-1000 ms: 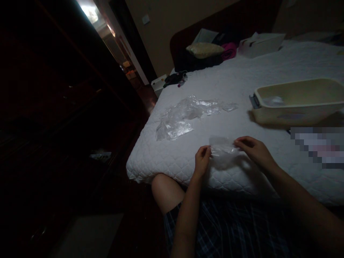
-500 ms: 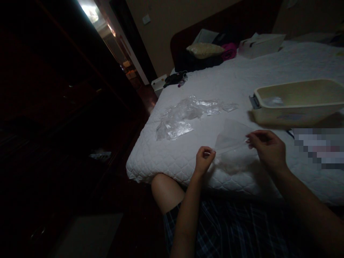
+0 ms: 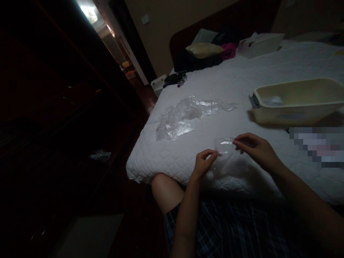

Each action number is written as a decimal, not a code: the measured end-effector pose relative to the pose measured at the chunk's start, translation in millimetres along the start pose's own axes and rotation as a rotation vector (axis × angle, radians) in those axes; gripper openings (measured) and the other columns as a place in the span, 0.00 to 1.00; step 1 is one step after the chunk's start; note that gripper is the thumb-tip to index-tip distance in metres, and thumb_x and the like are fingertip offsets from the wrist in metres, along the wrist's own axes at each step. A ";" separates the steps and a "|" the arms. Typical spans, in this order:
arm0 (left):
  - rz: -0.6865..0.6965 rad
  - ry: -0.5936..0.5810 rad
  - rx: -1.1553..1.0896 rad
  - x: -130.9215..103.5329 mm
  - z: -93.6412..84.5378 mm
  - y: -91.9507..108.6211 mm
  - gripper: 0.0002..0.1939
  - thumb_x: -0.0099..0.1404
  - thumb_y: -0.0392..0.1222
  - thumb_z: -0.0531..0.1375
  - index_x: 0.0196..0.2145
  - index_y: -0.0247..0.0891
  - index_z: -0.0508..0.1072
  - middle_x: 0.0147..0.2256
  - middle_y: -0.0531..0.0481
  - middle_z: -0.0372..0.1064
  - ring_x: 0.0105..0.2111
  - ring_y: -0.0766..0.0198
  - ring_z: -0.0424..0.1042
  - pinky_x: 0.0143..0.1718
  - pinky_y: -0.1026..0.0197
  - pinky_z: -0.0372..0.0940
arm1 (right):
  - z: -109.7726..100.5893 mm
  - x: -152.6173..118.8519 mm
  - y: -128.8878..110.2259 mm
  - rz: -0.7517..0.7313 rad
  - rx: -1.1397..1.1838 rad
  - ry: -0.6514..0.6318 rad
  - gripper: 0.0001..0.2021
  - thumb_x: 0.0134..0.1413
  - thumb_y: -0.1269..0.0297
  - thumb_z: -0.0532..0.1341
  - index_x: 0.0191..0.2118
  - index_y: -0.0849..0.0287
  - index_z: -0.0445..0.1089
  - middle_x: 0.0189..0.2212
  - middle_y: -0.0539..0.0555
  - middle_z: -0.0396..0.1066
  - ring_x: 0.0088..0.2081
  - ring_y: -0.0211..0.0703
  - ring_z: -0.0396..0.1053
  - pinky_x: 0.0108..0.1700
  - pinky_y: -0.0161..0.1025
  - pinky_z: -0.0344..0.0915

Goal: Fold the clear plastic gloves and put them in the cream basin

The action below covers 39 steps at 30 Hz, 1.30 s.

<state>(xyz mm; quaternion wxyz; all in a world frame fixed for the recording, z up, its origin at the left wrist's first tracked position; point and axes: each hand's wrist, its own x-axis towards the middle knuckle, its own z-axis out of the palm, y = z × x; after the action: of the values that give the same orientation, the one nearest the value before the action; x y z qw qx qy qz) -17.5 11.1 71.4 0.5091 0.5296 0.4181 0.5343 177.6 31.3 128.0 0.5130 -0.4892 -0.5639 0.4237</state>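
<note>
Between my two hands, above the near edge of the bed, is a clear plastic bag. My left hand pinches its left side between thumb and fingertips. On the other side, my right hand grips the bag's right edge with its fingertips. The bag looks partly folded, and its lower outline is hard to see against the white cover. A spread of flat clear plastic bags lies on the bed beyond my left hand.
The quilted white bed has a cream bin at the right, with clear plastic inside. Farther back are a white box, a yellowish pillow and dark clothes. My knee touches the bed's near edge.
My right hand has moved left, closer to my left hand. The bag between them, spread wide before, is now narrower and folded.
</note>
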 end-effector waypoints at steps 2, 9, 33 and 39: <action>-0.020 0.037 -0.017 -0.1 -0.4 0.4 0.27 0.53 0.67 0.62 0.26 0.37 0.75 0.23 0.49 0.73 0.28 0.63 0.72 0.38 0.58 0.67 | -1.4 1.2 2.1 -0.004 -0.008 0.049 0.23 0.34 0.43 0.71 0.29 0.58 0.71 0.25 0.52 0.72 0.24 0.40 0.69 0.22 0.37 0.67; -0.059 -0.088 -0.061 0.7 -3.8 0.4 0.27 0.49 0.64 0.66 0.34 0.36 0.76 0.19 0.56 0.66 0.17 0.72 0.64 0.22 0.66 0.60 | -6.1 2.1 -4.3 -0.022 -0.083 0.066 0.24 0.35 0.41 0.70 0.30 0.58 0.71 0.26 0.53 0.73 0.24 0.41 0.70 0.22 0.37 0.67; -0.176 0.169 -0.153 8.6 -6.3 -6.2 0.30 0.49 0.67 0.63 0.33 0.34 0.72 0.13 0.58 0.64 0.08 0.73 0.57 0.10 0.68 0.50 | -16.6 8.5 23.8 0.029 -0.033 -0.001 0.28 0.35 0.51 0.72 0.45 0.53 0.71 0.39 0.54 0.74 0.36 0.44 0.73 0.46 0.47 0.71; -0.210 0.157 -0.118 8.5 -6.4 -5.0 0.30 0.50 0.66 0.63 0.33 0.33 0.72 0.14 0.57 0.65 0.09 0.72 0.58 0.11 0.68 0.52 | -18.8 15.6 15.8 0.069 0.003 0.072 0.20 0.33 0.49 0.73 0.33 0.56 0.75 0.32 0.52 0.75 0.35 0.44 0.72 0.47 0.46 0.70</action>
<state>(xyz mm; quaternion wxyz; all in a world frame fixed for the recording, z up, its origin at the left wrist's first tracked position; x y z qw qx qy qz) -22.7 20.7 67.0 0.5584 0.4084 0.4777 0.5415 198.2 48.8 117.3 0.5187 -0.5227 -0.5271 0.4242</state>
